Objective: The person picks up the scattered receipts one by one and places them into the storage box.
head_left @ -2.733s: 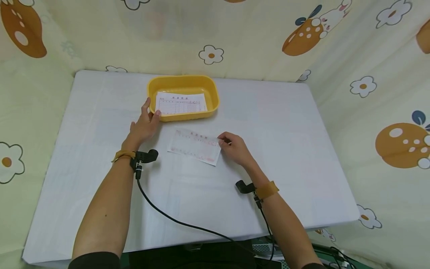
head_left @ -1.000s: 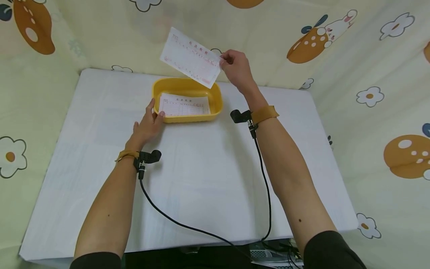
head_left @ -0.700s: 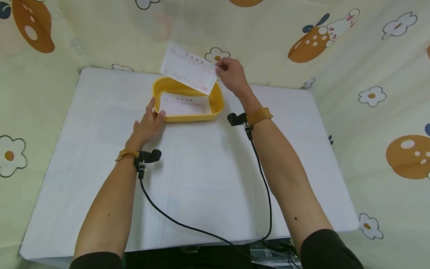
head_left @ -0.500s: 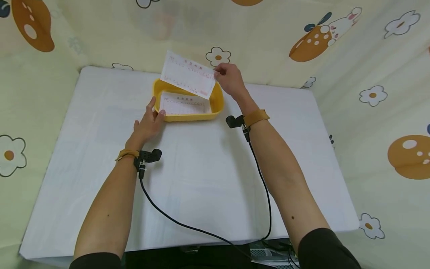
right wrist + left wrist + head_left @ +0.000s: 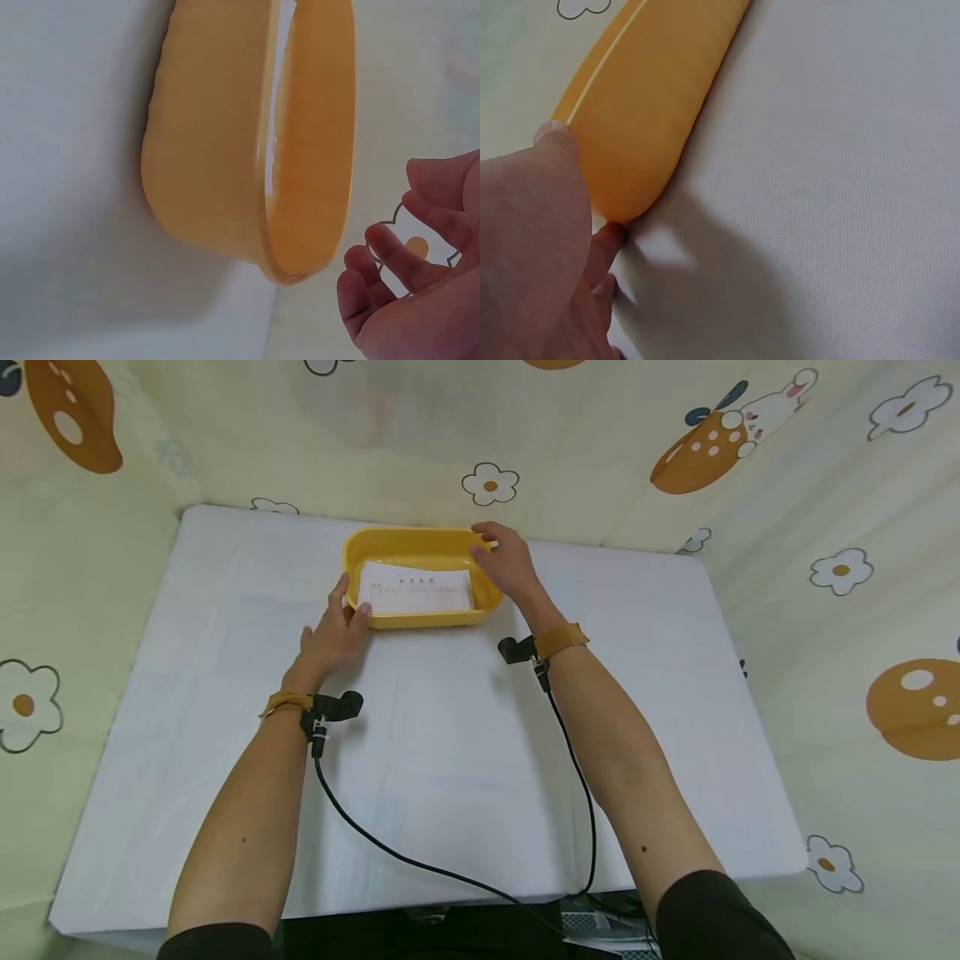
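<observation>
A yellow plastic basket (image 5: 431, 621) stands at the back of the table, with white printed paper slips (image 5: 417, 597) lying inside. With the thumb on its rim and fingers behind the outer wall, my left hand (image 5: 332, 637) grips the basket's near left corner. In the left wrist view, the thumb (image 5: 555, 139) lies on the rim of the basket (image 5: 649, 97). Above the basket's right end hovers my right hand (image 5: 512, 562), its fingers loosely bent and holding nothing. The right wrist view shows that hand (image 5: 420, 270) apart from the basket wall (image 5: 210, 127).
A white cloth covers the table (image 5: 450, 760). Patterned curtains (image 5: 585, 460) hang close behind it and on both sides. Each wrist wears a strapped camera, and a black cable (image 5: 420, 865) from the left one runs across the table's front.
My right hand carried a paper slip from the table up and over the basket, then lowered and let it go; it now lies inside. My left hand kept hold of the corner.
</observation>
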Available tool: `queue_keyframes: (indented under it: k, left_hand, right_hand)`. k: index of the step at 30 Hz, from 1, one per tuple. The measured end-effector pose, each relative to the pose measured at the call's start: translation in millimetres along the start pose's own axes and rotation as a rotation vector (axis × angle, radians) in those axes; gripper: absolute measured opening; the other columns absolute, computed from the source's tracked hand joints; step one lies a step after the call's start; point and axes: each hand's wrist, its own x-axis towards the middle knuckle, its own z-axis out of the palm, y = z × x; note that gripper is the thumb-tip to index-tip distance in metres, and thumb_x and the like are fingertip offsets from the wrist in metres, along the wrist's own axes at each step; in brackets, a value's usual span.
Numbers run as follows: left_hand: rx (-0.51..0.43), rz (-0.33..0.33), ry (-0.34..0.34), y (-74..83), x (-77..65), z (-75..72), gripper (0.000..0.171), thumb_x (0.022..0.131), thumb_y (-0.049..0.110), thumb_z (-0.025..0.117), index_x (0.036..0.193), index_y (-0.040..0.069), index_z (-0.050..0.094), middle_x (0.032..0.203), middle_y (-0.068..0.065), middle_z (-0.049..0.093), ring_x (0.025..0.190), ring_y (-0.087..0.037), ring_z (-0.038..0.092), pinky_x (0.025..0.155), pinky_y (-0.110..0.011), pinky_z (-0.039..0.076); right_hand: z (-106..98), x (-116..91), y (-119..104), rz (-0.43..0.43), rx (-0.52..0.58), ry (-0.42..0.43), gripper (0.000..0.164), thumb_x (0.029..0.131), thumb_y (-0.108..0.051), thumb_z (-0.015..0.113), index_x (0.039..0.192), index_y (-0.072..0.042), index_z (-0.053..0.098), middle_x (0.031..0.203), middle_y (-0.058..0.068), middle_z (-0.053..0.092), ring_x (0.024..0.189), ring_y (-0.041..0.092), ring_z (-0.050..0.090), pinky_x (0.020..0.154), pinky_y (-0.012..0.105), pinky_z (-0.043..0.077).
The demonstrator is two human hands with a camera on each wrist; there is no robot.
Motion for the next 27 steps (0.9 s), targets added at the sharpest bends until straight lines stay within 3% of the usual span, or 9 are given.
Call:
queue_keyframes:
  k: [9, 21, 27]
  left_hand:
    - [-0.003, 0.006, -0.010, -2.0, 2.4, 2.4, 0.071, 0.100, 0.060, 0.023, 0.150, 0.041, -0.023, 0.163, -0.007, 0.010, 0.150, -0.028, 0.002, 0.110, -0.064, -0.016]
    - [-0.004, -0.009, -0.009, -6.4, 0.9, -1.2, 0.072, 0.101, 0.056, 0.026, 0.151, 0.037, -0.022, 0.163, -0.007, 0.012, 0.151, -0.027, 0.004, 0.110, -0.065, -0.015]
    - [0.005, 0.004, 0.022, -14.2, -0.3, 0.6, 0.071, 0.102, 0.056, 0.026, 0.152, 0.038, -0.021, 0.162, -0.011, 0.013, 0.149, -0.033, 0.010, 0.110, -0.067, -0.012]
  right_hand:
    - [6, -18, 17, -0.097, 0.022, 0.035, 0.050, 0.101, -0.039, 0.050, 0.146, -0.017, 0.046, 0.151, 0.000, 0.040, 0.137, 0.024, 0.039, 0.112, 0.030, 0.033]
    - [21, -39, 35, -0.064, -0.025, 0.082, 0.055, 0.101, -0.046, 0.046, 0.150, -0.022, 0.040, 0.156, -0.001, 0.034, 0.145, 0.017, 0.025, 0.119, 0.035, 0.021]
    - [37, -47, 48, -0.100, -0.146, 0.114, 0.059, 0.100, -0.046, 0.045, 0.152, -0.020, 0.036, 0.160, 0.007, 0.024, 0.143, 0.031, 0.025, 0.117, 0.050, 0.022]
